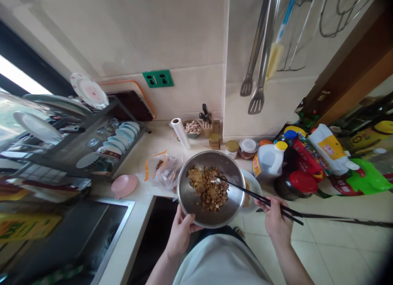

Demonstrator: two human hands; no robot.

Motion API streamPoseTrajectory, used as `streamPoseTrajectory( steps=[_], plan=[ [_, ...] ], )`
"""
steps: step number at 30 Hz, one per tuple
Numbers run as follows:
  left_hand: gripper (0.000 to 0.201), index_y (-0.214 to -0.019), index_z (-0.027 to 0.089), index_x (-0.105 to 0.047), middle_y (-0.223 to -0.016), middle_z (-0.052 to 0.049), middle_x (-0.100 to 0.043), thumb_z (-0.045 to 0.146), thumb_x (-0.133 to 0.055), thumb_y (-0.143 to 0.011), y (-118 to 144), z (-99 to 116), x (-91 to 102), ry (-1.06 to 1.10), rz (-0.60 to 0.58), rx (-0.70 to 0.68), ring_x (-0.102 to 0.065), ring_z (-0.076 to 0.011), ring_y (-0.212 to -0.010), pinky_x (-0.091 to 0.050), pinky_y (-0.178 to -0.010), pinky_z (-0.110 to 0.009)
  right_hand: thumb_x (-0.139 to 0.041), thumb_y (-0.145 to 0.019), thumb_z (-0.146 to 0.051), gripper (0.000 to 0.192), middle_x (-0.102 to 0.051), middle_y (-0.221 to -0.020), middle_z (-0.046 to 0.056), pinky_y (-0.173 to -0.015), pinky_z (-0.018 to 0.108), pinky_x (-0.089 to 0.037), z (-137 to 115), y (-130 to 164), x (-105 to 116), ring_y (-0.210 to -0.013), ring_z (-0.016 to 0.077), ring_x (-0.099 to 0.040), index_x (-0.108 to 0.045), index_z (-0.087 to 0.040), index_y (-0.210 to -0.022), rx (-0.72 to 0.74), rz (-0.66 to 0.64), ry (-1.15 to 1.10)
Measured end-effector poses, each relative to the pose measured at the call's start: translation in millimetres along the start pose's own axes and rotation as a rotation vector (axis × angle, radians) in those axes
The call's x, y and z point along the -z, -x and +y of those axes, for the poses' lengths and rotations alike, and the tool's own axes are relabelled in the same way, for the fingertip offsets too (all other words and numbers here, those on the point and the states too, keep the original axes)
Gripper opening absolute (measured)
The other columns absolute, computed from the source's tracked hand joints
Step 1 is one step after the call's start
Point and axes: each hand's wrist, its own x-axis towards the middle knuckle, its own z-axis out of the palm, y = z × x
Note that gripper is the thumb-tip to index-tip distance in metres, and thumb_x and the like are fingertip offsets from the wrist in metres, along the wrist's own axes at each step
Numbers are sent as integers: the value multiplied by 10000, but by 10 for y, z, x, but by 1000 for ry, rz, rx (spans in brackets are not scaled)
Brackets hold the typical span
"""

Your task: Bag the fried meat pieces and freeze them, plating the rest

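Note:
My left hand (181, 229) grips the near left rim of a steel mixing bowl (190, 203), thumb over the edge. Inside lies a brown, crumbly chopped mixture (211, 193) with a small white patch near its middle. Black chopsticks (254, 194) are held in my right hand (278, 219), to the right of the bowl. Their tips reach into the mixture beside the white patch. Partly hidden behind the bowl's right side is a pale plate (254, 187) with something tan on it.
A clear zip bag (167, 172) and a pink bowl (124, 185) sit left of the bowl, by the sink (123, 219). Behind stand a white roll (181, 133) and small jars (231, 149). Bottles, including a white jug (270, 158), crowd the right. A dish rack (123, 154) is at left.

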Motion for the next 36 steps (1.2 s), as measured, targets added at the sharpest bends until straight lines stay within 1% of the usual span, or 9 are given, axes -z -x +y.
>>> streamPoseTrajectory(
  steps=[3,9,12,16,19,22,28,31,36],
  plan=[
    [454,-1030,218,-554,-723,56,-612,252,-761,-627,-10,-19,19,4,-16,4,-601,-108,-606,-597,-604,-298,-714,-768,-471,285,-695,-688,19,-562,359,-590,-69,-16,39,-558,204,-679,-631,-199,-778,13,-58,15],
    [459,-1031,225,-566,-729,53,-613,247,-760,-616,-22,-3,-9,-2,-10,4,-622,-124,-634,-594,-620,-296,-666,-822,-434,219,-706,-748,30,-574,366,-577,-244,-12,83,-571,203,-674,-654,-215,-818,111,-38,145],
    [492,-1068,238,-557,-763,41,-628,245,-750,-616,-21,17,-49,-19,-23,11,-644,-147,-665,-587,-600,-285,-631,-854,-390,166,-729,-820,54,-691,401,-584,-364,71,-44,-728,237,-704,-691,-238,-822,318,-200,233],
    [538,-1130,240,-514,-834,15,-648,229,-716,-631,-7,7,-105,-34,-57,27,-652,-157,-644,-577,-556,-279,-631,-868,-378,140,-750,-945,54,-784,391,-589,-467,254,-357,-876,245,-713,-728,-280,-894,566,-549,393],
    [550,-1160,240,-493,-824,12,-645,225,-694,-648,14,-11,-125,-59,-71,22,-651,-167,-642,-576,-542,-282,-655,-856,-376,141,-757,-955,44,-798,376,-597,-441,318,-529,-871,234,-721,-734,-290,-937,647,-610,458],
    [586,-1207,244,-470,-795,15,-640,235,-692,-665,41,-11,-116,-89,-99,20,-641,-171,-626,-575,-532,-287,-631,-871,-306,116,-757,-922,43,-799,374,-596,-342,266,-537,-852,225,-721,-735,-279,-916,576,-552,411],
    [720,-1346,262,-385,-940,-38,-665,248,-695,-696,77,9,-78,-132,-141,22,-665,-197,-708,-580,-561,-293,-615,-865,-415,205,-737,-794,43,-662,361,-613,-107,102,-320,-680,223,-720,-714,-236,-856,144,-288,181],
    [749,-1371,260,-361,-944,-44,-667,244,-695,-701,80,12,-82,-136,-163,32,-667,-205,-714,-586,-571,-309,-647,-832,-454,241,-726,-769,46,-652,371,-616,-54,92,-245,-663,233,-720,-711,-223,-816,71,-233,139],
    [728,-1358,248,-372,-936,-34,-668,193,-645,-685,57,34,-103,-154,-141,41,-664,-190,-692,-588,-566,-310,-651,-831,-452,237,-720,-779,42,-637,376,-620,-32,77,-138,-647,221,-709,-704,-223,-799,50,-159,83]
  ],
)
